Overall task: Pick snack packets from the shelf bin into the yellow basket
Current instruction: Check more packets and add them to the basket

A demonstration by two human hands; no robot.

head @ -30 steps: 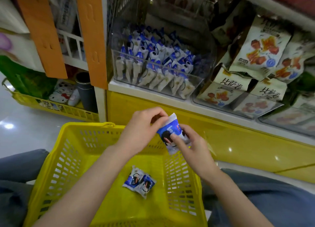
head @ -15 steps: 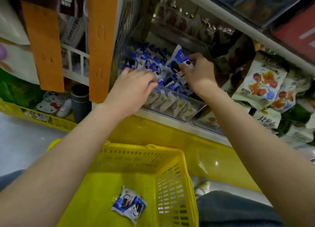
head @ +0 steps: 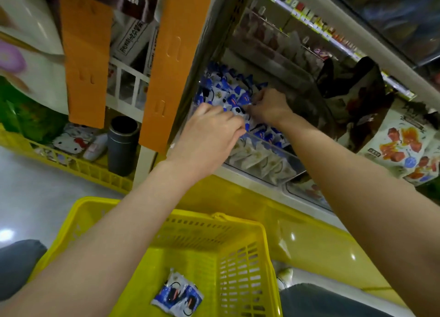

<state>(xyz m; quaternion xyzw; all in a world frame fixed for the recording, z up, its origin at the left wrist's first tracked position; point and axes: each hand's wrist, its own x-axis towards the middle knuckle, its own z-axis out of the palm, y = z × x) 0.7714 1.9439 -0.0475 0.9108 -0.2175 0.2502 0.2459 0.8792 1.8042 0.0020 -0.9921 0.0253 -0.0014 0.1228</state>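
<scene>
Inside the clear plastic shelf bin [head: 269, 159], both hands work the heap of blue-and-white foil snack packets [head: 226, 90]. The packets are stacked on edge and packed tight against the bin's front wall, so one probably has to be teased loose rather than simply lifted. That would explain why two hands meet at one spot.

The left hand [head: 209, 131] reaches over the bin's front wall, palm down and wrist bent slightly upward. Its fingers [head: 234, 124] curl into the front rows. Their tips are buried among the wrappers, so I cannot tell whether they have hold of a packet or only press the pile aside.

The right hand [head: 269, 107] comes in from the bin's right side, a little deeper in, knuckles up. Its fingers [head: 256, 102] are bent tightly and appear to pinch the edge of a packet where the two hands meet. Both forearms stretch long and nearly straight up to the bin.

Below and in front of the bin stands the yellow perforated plastic basket [head: 214, 218], its open top directly under the arms. In my judgement it is parked there so a freed packet needs only a short drop. Two matching packets [head: 177, 295] already lie flat on its floor, so most of the picking seems yet to come.
</scene>
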